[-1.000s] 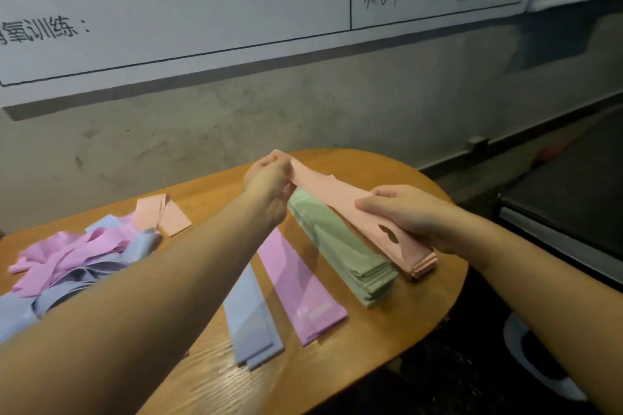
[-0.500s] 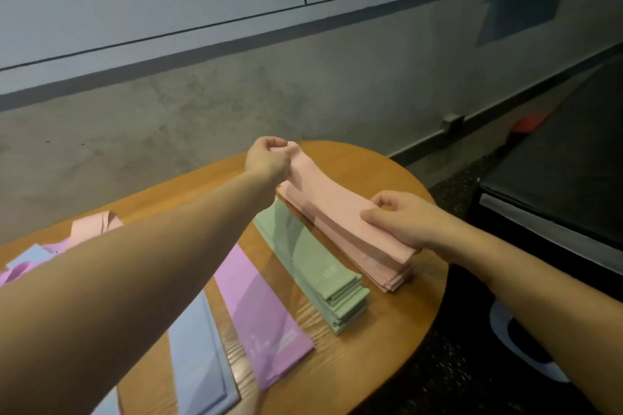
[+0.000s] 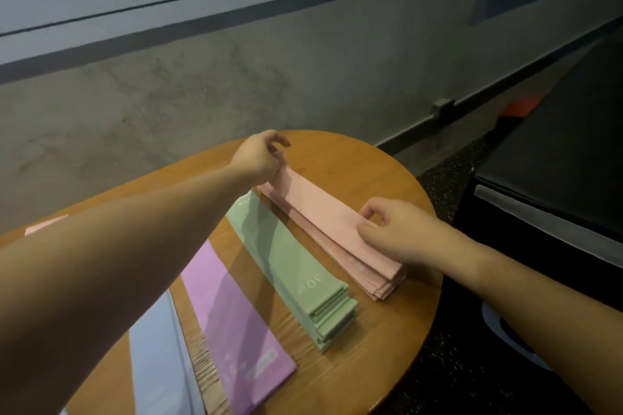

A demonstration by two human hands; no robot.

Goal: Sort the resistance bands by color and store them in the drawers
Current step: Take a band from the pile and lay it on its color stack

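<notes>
Stack of flat pink rubber resistance bands lay on the round wooden table, just right of the stack of flat green bands. Left hand pinched the pink stack's far end; right hand pinched the top band near its near end. Purple band lay left of green, pale blue band beyond it.

Four piles of resistance bands lie side by side on the bench. The tall stack sits between the flat band and the rightmost stack.
</notes>
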